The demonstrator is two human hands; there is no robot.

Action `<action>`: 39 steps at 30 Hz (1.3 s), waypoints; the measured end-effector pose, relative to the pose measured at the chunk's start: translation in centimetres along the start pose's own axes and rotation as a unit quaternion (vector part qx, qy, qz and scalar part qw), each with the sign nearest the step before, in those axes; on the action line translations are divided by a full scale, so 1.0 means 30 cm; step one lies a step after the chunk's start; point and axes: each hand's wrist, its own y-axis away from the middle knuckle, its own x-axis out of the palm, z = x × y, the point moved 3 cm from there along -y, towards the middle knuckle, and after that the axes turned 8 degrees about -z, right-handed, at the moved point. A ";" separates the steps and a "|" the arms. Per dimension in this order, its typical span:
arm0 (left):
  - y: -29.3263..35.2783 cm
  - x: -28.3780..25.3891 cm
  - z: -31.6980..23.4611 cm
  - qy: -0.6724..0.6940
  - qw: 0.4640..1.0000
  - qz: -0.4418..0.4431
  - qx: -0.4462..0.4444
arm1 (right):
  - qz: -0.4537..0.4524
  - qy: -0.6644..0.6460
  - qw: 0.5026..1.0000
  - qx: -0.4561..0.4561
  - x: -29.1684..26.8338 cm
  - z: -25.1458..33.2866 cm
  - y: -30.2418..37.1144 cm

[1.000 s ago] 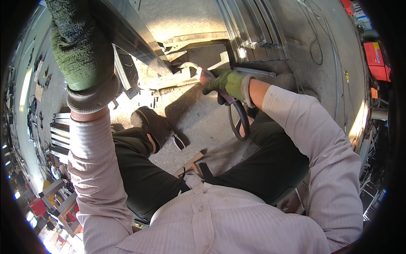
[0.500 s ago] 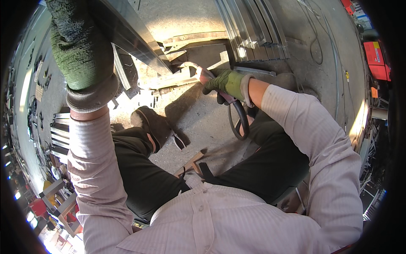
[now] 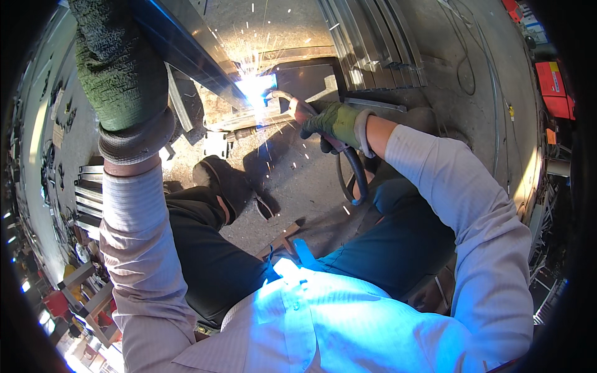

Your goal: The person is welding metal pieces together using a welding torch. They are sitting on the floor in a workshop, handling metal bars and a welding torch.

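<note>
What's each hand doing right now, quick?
Left hand: cannot be told; its grip is out of view.
Right hand: closed around the welding torch.

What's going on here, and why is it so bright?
A person's gloved right hand holds a welding torch. Its tip is at a blazing glare, throwing sparks by the end of a long metal bar. The gloved left hand is beside that bar; its grip is hidden. More metal bars lie ahead, to the right.

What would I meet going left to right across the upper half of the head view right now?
Left gloved hand, bright welding arc, right gloved hand, red box.
</note>
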 end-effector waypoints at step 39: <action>0.074 0.136 -0.183 0.126 0.990 0.033 -0.059 | -0.003 0.011 0.994 -0.108 -0.036 -0.021 0.030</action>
